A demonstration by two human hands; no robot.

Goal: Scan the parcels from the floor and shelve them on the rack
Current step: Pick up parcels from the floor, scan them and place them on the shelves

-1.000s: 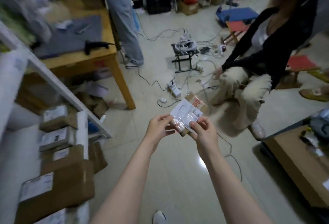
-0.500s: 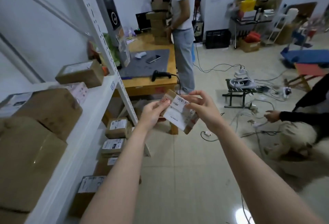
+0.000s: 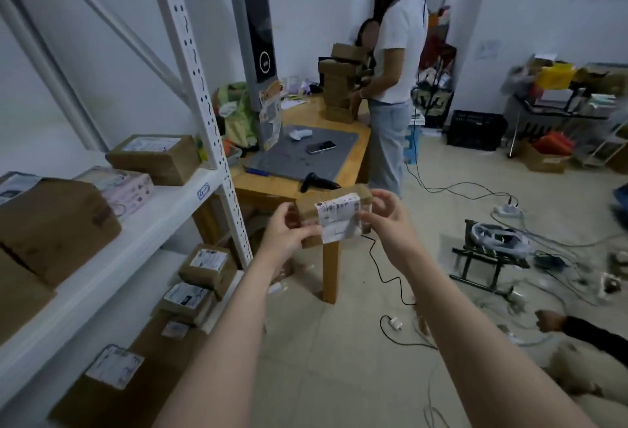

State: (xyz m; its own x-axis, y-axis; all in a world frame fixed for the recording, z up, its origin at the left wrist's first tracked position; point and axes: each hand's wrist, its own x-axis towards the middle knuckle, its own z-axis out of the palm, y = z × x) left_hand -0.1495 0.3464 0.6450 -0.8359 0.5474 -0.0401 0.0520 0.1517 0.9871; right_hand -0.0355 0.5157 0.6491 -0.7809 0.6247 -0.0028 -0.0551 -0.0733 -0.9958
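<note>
A small brown cardboard parcel (image 3: 334,215) with a white barcode label is held up at chest height between both hands. My left hand (image 3: 287,235) grips its left end; my right hand (image 3: 385,217) holds its right end with fingers curled around the edge. Just beyond it, a black handheld scanner (image 3: 317,182) lies on the wooden table (image 3: 346,159) near the front edge, its cable trailing to the floor. The white metal rack (image 3: 142,223) stands at the left, with several brown parcels (image 3: 154,157) on its shelves.
A person in a white shirt (image 3: 396,88) stands at the table's far side by a stack of boxes (image 3: 339,88). A phone (image 3: 320,147) lies on a grey mat. Cables, a power strip (image 3: 508,212) and a small black stool (image 3: 492,257) clutter the floor at right. Another person's arm (image 3: 577,329) reaches in low right.
The view has swung up and left from the floor toward the rack and table. Both hands have carried the parcel along, turning its label face up near the scanner.
</note>
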